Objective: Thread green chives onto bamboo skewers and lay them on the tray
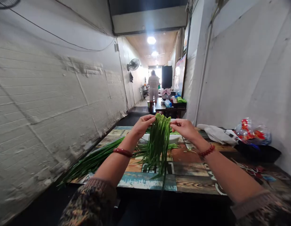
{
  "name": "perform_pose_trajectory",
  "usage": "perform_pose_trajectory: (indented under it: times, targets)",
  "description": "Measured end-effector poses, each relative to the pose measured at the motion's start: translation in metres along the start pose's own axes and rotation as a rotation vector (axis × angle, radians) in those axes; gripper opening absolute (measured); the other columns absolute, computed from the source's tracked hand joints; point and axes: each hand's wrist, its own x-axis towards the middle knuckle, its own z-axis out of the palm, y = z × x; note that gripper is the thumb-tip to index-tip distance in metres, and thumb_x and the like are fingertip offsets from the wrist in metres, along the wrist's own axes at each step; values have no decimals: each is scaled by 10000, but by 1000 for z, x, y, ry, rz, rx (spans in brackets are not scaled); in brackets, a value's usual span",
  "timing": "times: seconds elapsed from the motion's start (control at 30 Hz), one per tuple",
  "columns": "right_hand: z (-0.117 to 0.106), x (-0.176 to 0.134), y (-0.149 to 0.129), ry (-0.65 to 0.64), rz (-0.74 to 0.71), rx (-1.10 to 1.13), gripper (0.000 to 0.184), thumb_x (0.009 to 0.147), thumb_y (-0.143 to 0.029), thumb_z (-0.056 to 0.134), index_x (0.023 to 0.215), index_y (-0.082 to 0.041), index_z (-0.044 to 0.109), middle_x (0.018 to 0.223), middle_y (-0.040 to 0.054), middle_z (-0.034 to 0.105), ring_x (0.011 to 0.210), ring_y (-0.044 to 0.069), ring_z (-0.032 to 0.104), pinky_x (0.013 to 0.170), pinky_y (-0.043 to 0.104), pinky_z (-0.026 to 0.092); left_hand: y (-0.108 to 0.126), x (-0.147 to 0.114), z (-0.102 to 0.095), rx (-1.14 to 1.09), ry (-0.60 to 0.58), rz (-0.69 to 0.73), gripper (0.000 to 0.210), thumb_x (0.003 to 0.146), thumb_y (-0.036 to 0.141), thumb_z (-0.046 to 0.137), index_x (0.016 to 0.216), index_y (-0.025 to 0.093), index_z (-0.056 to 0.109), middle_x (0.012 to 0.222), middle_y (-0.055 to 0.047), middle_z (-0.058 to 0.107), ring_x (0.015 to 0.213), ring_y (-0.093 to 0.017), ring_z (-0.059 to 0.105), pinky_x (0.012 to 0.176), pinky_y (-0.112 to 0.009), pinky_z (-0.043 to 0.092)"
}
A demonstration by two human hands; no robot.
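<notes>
A bunch of garlic chives (158, 141) hangs in front of me above the table, pale cut ends at the top and dark green leaves drooping down. My left hand (144, 123) pinches the bunch at its upper left edge. On the opposite edge, my right hand (182, 127) has thumb and fingers closed on the stalks. Behind the bunch, a white container (175, 138) shows in part, with more green stalks near it. A long pile of chives (96, 160) lies along the left side of the table, partly behind my left forearm.
The wood-patterned table (194, 180) spans the front. To the right lie a white cloth (216, 133), a clear bag with red packets (254, 131) and what look like scissors (254, 171). Farther back are a cluttered table (161, 108) and a standing person (154, 86). Walls flank both sides.
</notes>
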Motion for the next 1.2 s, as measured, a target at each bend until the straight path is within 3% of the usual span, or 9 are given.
perform_pose_trajectory:
  times: [0.2, 0.5, 0.7, 0.97, 1.2]
  targets:
    - [-7, 3, -20, -8, -35, -29, 156, 788, -283, 596, 791, -179, 711, 640, 16, 698, 589, 159, 629, 559, 254, 437, 7, -19, 1, -125, -134, 14, 394, 712, 383, 761, 1020, 141, 723, 890, -64, 714, 769, -135, 616, 754, -253, 449]
    - [-7, 0, -43, -90, -268, -122, 177, 857, -282, 572, 809, -200, 721, 808, 23, 732, 739, 175, 652, 678, 282, 447, -3, -36, -2, -134, -58, -55, 372, 731, 456, 731, 804, 91, 726, 698, -58, 695, 563, -101, 571, 575, -222, 422]
    - [-5, -1, -49, -60, -384, -272, 219, 912, -275, 541, 757, -181, 664, 752, 35, 682, 700, 166, 611, 668, 283, 402, -11, -45, 2, -210, -45, -68, 394, 653, 367, 809, 920, 88, 728, 827, -85, 726, 691, -150, 642, 700, -273, 496]
    - [3, -2, -49, -32, -421, -353, 253, 930, -236, 485, 703, -189, 586, 697, 34, 620, 660, 160, 554, 643, 282, 378, -10, -41, 8, -215, -10, -100, 382, 654, 364, 807, 903, 84, 734, 815, -88, 727, 677, -153, 645, 681, -278, 497]
    - [5, -6, -41, -40, -356, -256, 234, 915, -250, 510, 708, -191, 603, 710, 27, 656, 665, 152, 581, 649, 275, 397, -16, -39, 8, -178, -51, -119, 360, 689, 359, 782, 936, 102, 734, 846, -86, 730, 734, -170, 654, 728, -299, 504]
